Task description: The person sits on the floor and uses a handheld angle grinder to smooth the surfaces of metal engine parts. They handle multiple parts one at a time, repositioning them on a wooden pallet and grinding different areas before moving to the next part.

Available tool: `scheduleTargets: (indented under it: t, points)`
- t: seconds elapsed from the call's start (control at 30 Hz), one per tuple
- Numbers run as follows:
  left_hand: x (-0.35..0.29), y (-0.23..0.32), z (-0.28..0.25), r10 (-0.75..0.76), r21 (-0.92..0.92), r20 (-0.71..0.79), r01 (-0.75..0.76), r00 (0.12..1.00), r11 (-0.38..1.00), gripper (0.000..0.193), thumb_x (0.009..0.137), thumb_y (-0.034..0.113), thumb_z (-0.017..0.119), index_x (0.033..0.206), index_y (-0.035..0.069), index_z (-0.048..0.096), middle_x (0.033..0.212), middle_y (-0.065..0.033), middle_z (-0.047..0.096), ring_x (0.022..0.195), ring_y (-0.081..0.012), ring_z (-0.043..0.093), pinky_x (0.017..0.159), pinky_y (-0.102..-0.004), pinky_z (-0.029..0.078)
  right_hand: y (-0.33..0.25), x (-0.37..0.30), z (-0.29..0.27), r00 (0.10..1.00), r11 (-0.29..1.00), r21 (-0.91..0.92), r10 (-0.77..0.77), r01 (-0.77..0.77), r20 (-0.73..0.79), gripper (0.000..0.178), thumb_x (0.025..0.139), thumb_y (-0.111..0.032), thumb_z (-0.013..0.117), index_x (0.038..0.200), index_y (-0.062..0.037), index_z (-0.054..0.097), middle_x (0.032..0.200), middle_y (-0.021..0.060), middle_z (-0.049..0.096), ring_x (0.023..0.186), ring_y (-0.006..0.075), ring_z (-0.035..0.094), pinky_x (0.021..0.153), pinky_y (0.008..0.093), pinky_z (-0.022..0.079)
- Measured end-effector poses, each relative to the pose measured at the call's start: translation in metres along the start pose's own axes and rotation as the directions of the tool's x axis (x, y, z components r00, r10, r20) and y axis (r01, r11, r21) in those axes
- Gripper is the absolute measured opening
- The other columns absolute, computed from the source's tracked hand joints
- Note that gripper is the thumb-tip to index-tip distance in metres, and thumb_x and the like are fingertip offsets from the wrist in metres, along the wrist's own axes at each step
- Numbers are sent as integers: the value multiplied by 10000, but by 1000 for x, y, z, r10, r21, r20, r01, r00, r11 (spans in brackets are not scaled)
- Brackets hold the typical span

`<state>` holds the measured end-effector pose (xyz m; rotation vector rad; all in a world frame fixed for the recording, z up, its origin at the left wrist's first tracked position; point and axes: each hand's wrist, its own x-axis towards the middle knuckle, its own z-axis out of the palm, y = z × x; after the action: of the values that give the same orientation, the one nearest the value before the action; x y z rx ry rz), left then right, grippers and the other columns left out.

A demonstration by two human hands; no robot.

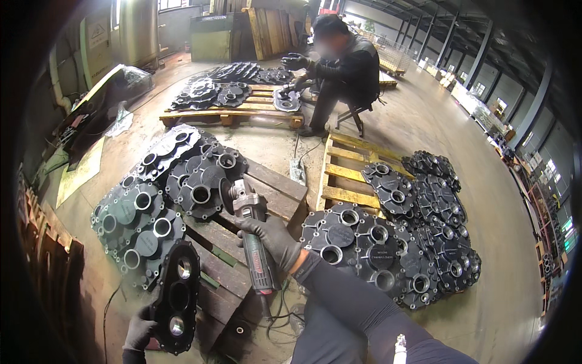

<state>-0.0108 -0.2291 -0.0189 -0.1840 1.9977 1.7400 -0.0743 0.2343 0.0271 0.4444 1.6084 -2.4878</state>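
My right hand (273,238), in a dark glove, is wrapped round the body of an angle grinder (256,258). The grinder's head points away from me, its disc close to a black gear housing cover (203,179) on the wooden pallet. At the lower left, my gloved left hand (140,330) grips the edge of another black cover (177,298), which is tilted up and shows its round bores. Stacked covers (130,212) lie just beyond it. Most of the left fingers are hidden behind the cover.
More covers (382,249) are piled to my right, beside a yellowish pallet (348,170). Ahead, a seated person (348,67) works at a pallet (233,112) bearing covers. A power cord (280,312) trails from the grinder. Pallets (51,255) stand at far left.
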Motion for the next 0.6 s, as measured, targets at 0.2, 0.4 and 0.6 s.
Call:
scheduleTargets:
  t: [0.2, 0.4, 0.6]
  points:
    - [45, -73, -57, 55, 273, -252, 16, 966, 962, 529, 707, -86, 606, 1235, -79, 641, 1130, -131, 722, 995, -201, 684, 884, -310, 550, 0, -2, 0, 999, 995, -98, 18, -23, -51, 397, 862, -249, 850, 1078, 3, 633, 839, 95, 711, 656, 192, 712, 576, 311, 584]
    - [87, -151, -89, -117, 144, -459, 204, 881, 968, 282, 893, 347, 714, 955, 73, 691, 755, -93, 650, 627, -291, 645, 553, -430, 509, 6, 2, 14, 994, 994, -37, -103, 102, -39, 415, 841, -241, 862, 1079, 31, 659, 833, 97, 704, 653, 186, 700, 563, 325, 590]
    - [78, -213, -58, 218, 713, -503, 259, 836, 652, 638, 988, 541, 525, 1175, -43, 699, 1088, -252, 717, 1016, -414, 675, 884, -499, 512, 11, 2, 9, 991, 990, -91, -113, 107, -65, 431, 804, -371, 910, 860, -17, 670, 708, 76, 675, 547, 186, 658, 495, 344, 535]
